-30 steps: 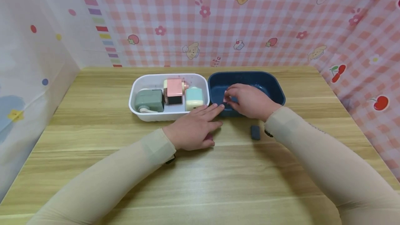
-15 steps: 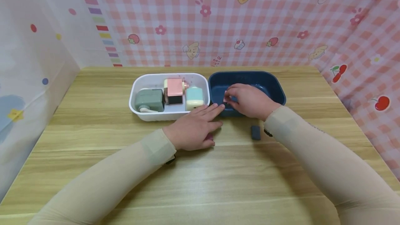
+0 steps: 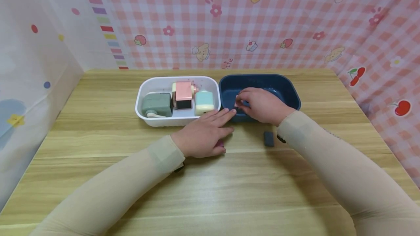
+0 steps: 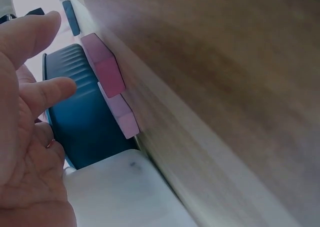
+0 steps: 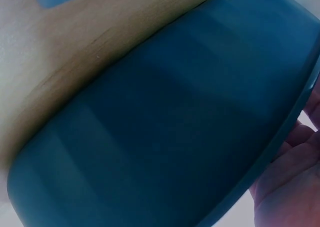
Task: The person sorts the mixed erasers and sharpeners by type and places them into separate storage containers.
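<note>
Step in hand, as I judge: right hand (image 3: 262, 105) over dark blue plastic tub (image 3: 288, 89), fingers pinching small pink block (image 3: 237, 103). Left hand (image 3: 203, 134) flat on wooden worktop (image 3: 98, 119), fingers straight, covering two pink blocks (image 4: 111, 89). Next move likely calls for release inside tub.

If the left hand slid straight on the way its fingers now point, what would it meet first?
Most likely the near wall of the dark blue tub, by the corner where it adjoins the white tub; the left hand has its fingertips almost there already, though depth is hard to judge.

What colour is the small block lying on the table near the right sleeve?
Dark blue-grey; the small block shows best in the head view.
</note>
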Tool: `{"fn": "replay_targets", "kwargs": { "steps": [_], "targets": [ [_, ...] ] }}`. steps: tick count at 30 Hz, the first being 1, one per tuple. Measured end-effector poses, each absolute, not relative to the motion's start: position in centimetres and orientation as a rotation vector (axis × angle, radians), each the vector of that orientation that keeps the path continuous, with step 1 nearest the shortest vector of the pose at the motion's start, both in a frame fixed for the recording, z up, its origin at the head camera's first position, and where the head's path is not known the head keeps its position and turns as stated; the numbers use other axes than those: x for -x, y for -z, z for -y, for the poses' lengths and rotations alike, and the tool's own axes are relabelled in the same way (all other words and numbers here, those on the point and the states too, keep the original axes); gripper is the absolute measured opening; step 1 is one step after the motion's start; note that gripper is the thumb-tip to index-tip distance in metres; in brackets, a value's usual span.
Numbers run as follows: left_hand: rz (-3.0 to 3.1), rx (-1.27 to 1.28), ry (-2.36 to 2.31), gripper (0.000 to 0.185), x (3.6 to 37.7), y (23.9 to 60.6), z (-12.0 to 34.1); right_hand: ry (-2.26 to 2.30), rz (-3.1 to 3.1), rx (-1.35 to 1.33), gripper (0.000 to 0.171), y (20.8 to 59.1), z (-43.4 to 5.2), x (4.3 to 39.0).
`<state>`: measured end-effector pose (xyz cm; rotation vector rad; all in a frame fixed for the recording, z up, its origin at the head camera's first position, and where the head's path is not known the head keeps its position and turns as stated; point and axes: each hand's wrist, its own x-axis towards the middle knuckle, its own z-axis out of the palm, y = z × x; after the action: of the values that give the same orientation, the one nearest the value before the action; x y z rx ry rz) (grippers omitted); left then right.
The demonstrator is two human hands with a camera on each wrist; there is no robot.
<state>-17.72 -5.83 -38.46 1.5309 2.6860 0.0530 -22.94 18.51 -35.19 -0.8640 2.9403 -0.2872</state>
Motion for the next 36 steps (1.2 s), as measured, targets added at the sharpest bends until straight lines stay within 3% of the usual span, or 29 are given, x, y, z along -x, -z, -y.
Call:
{"fn": "replay_targets", "kwargs": {
  "steps": [36],
  "targets": [
    [-2.685, -1.538, -0.088, 0.058, 17.64, 38.41, 5.92, 0.34, -2.925, 0.872, 0.02, 35.39, -18.69, 23.4]
  ]
}}
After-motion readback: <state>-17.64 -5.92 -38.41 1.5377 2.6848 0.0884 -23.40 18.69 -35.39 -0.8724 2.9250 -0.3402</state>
